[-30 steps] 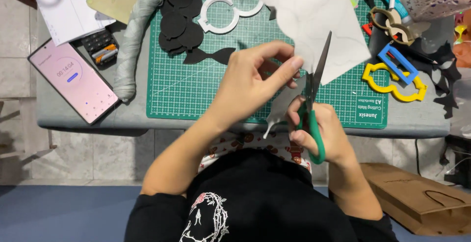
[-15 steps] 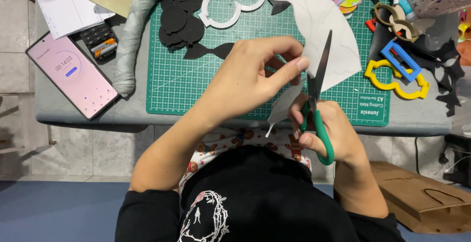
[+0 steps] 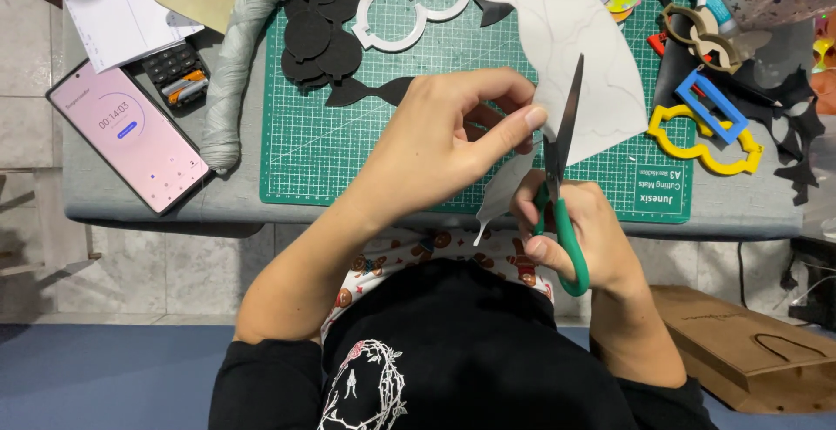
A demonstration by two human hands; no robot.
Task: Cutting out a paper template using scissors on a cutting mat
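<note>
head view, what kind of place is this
Probably a home craft table: a green cutting mat, foam cut-out shapes, and green-handled scissors in the right hand cutting a white sheet.

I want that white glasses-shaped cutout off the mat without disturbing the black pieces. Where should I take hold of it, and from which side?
Grip the narrow bridge between the two rings of the white glasses-shaped cutout, coming from above and the right. It lies flat on the green cutting mat, and the black foam shapes crowd its left ring, while the right side looks freer.
</note>
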